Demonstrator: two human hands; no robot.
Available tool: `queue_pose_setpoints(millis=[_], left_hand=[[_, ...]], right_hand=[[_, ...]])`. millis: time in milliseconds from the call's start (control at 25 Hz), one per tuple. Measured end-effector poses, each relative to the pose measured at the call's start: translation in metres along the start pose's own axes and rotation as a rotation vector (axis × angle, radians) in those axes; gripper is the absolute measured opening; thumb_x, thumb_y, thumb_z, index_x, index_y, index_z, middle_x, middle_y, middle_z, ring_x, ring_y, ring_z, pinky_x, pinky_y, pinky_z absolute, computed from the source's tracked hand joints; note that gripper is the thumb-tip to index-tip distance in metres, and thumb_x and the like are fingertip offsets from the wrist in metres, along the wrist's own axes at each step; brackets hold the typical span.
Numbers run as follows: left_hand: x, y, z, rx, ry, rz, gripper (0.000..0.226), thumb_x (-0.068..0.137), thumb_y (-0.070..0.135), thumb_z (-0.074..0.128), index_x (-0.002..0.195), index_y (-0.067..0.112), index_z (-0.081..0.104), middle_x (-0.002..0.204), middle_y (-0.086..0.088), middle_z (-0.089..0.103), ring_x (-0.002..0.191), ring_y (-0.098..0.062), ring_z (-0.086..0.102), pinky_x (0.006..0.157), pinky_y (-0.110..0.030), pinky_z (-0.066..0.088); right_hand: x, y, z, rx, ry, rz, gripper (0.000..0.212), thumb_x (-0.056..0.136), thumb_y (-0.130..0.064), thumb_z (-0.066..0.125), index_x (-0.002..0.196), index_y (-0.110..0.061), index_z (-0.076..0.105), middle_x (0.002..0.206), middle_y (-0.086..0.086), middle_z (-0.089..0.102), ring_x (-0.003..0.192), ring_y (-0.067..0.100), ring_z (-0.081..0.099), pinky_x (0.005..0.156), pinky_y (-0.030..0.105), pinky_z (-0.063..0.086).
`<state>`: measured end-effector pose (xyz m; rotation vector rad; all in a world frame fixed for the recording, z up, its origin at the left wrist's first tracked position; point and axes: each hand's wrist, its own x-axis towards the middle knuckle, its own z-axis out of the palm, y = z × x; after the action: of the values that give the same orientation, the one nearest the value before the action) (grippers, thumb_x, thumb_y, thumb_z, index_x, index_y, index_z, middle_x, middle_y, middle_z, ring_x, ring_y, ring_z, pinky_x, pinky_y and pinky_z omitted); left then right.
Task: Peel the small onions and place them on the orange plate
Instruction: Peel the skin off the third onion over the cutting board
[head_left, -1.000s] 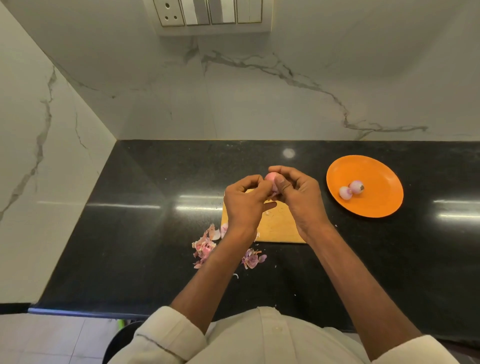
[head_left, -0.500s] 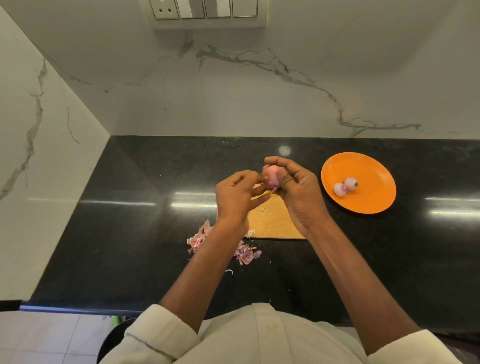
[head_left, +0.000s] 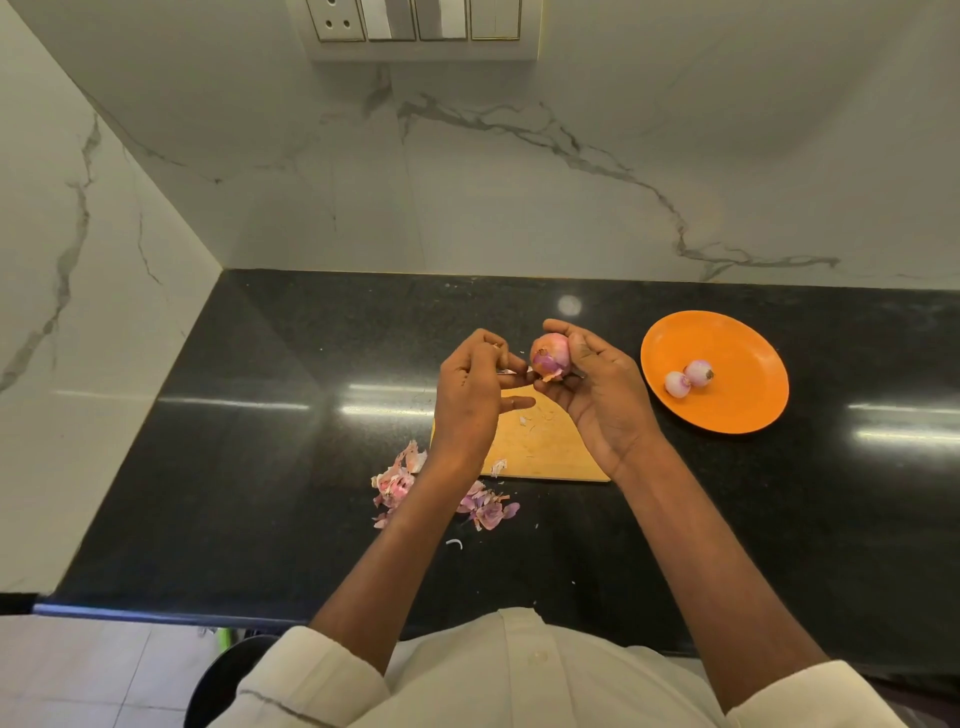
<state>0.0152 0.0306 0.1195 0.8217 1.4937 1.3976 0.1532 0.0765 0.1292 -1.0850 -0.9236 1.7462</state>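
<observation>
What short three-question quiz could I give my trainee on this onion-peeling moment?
1. True or false: the orange plate holds two peeled onions.
2. Which hand grips the onion being peeled? A) left hand B) right hand
3. Fill in: loose onion skins lie on the black ____ beside the wooden cutting board.

Key: 1 true; 2 B; 3 countertop.
</observation>
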Motion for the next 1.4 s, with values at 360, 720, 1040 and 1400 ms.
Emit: queue_pose_setpoints(millis=[360,720,1040,1400], left_hand=[[-0.002,-0.006,-0.005,0.133,0.019,0.204,0.030,0.090,0.024,0.087,0.116,0.014,0.073,0.106,0.000,0.077,0.101,-0.016,0.075,0.092,-0.038,0.064],[-0.007,-0.010,-0.019,0.010,-0.030,0.157,0.030,0.098,0.020,0.078,0.125,0.011,0.070,0.112,-0.008,0.076,0.103,-0.024,0.076,0.085,-0.040,0.067],[-0.002,-0.018,-0.019,-0.151,-0.137,0.037,0.030,0.103,0.008,0.068,0.133,0.012,0.071,0.127,-0.014,0.075,0.115,-0.031,0.075,0.095,-0.051,0.064],[0.011,-0.018,-0.011,-0.369,-0.111,-0.102,0.031,0.102,0.013,0.070,0.132,0.008,0.065,0.129,-0.019,0.071,0.111,-0.031,0.075,0.094,-0.045,0.065]], right_hand=[[-0.009,-0.002,0.005,0.111,-0.034,-0.001,0.032,0.102,-0.012,0.064,0.133,-0.013,0.070,0.128,0.013,0.072,0.117,0.030,0.073,0.091,0.038,0.063],[-0.018,0.010,0.017,-0.095,0.047,-0.015,0.027,0.110,-0.021,0.052,0.120,-0.017,0.078,0.120,0.006,0.074,0.103,0.022,0.075,0.079,0.031,0.063],[-0.007,0.015,0.019,-0.335,0.291,-0.191,0.011,0.102,-0.017,0.069,0.104,-0.021,0.079,0.097,-0.004,0.077,0.087,0.019,0.078,0.062,0.026,0.063],[0.000,0.014,0.011,-0.431,0.150,-0.182,0.017,0.102,-0.019,0.069,0.109,-0.031,0.079,0.109,-0.012,0.076,0.105,0.011,0.071,0.082,0.031,0.063]])
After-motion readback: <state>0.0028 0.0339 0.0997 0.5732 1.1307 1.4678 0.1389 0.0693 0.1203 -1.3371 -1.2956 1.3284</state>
